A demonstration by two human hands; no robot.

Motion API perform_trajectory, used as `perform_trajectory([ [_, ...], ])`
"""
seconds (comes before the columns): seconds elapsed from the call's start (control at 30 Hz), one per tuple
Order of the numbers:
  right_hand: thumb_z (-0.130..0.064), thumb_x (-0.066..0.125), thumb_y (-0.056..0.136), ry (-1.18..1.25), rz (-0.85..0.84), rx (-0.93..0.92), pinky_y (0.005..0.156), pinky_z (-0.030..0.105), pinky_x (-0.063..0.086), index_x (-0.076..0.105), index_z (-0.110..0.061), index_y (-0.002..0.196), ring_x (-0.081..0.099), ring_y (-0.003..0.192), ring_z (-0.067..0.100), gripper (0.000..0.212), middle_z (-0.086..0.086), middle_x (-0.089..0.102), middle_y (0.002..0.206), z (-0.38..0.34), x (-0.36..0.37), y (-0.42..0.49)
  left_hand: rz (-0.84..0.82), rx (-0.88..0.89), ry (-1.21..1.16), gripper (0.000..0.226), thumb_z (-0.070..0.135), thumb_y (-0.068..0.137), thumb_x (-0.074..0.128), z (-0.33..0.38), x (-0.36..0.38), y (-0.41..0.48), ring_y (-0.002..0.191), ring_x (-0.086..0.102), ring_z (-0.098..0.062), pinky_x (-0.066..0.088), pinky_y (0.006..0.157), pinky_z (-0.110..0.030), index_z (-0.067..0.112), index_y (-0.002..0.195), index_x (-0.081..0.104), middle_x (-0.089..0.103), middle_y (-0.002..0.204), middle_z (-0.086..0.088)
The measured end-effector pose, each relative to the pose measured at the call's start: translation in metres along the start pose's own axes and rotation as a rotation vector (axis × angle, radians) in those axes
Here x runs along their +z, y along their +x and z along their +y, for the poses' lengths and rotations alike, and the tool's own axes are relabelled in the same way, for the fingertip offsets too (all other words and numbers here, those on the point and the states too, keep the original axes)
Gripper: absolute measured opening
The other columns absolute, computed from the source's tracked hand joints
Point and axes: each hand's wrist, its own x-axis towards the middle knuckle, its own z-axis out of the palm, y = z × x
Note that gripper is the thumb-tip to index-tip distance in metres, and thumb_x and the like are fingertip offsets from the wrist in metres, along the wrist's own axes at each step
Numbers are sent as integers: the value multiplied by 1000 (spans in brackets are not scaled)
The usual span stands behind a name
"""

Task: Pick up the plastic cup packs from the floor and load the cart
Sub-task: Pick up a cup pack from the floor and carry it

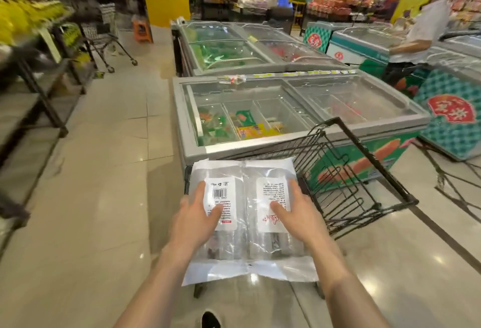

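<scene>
Two cup packs (247, 213) side by side, seemingly over the cart (346, 184), one hand on each. Freezer (299, 108) right behind; shelves (31, 67) off left.

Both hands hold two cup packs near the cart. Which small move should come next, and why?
Probably move the cup packs forward and right, over the black wire cart, then lower them in: left hand and right hand hold them above the floor, short of its basket.

We cannot read the tiny words on the labels (223, 198) — too small. The packs (247, 221) hide most of the cart (346, 179). The shelves (31, 15) look blurry.
</scene>
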Motion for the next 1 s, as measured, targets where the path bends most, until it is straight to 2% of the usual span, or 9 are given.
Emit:
perform_trajectory([
  [0.13,-66,44,79,52,-52,-18,84,46,51,6,-44,146,58,106,27,80,6,57,128,-9,33,75,15,-51,-21,69,52,94,47,-18,18,76,126,47,-28,44,93,-39,36,151,11,38,147,-9],
  [0.3,-60,50,81,117,-150,34,90,49,50,4,-50,145,57,110,26,79,4,56,127,-17,68,161,-3,-147,-63,72,57,91,47,-42,44,164,123,48,-28,45,94,-40,40,150,9,30,150,-8],
  [0.47,-57,57,79,201,-262,82,81,49,56,18,-51,139,64,96,18,72,-1,60,118,-1,113,230,-65,-199,-45,75,59,91,46,-66,79,229,128,45,-29,43,99,-41,40,151,6,27,153,-8],
  [0.57,-52,60,81,215,-298,117,79,49,58,17,-48,140,65,95,16,73,-3,59,122,14,144,256,-101,-220,-55,75,56,91,48,-84,108,253,130,43,-27,43,98,-38,38,152,8,26,153,-7],
  [0.67,-49,61,84,236,-343,148,86,48,56,9,-48,147,64,100,16,82,0,56,130,33,182,283,-105,-216,-64,76,53,92,50,-102,143,277,131,40,-24,40,101,-38,35,153,8,30,151,-7],
  [0.77,-46,61,88,204,-354,187,98,51,47,4,-43,151,58,118,23,85,2,40,150,44,217,304,-124,-248,-68,76,49,93,52,-120,174,295,130,39,-19,37,102,-31,34,153,8,31,149,-5],
  [0.83,-42,62,90,201,-361,221,103,53,39,2,-41,152,48,130,25,86,-1,28,157,53,242,316,-126,-264,-55,76,49,92,52,-134,194,308,130,40,-21,37,103,-34,36,153,7,30,150,-6],
  [0.93,-43,60,91,223,-374,234,110,56,32,-4,-45,151,39,137,25,89,-1,15,161,66,275,330,-134,-282,-9,77,51,92,51,-155,221,327,134,36,-25,37,104,-38,36,153,5,27,153,-9],
  [1.0,-43,59,91,240,-384,240,110,52,32,-9,-45,151,38,137,23,91,-2,10,162,73,293,338,-138,-299,26,78,51,91,51,-163,235,338,138,33,-27,39,104,-40,38,152,3,23,156,-10],
])
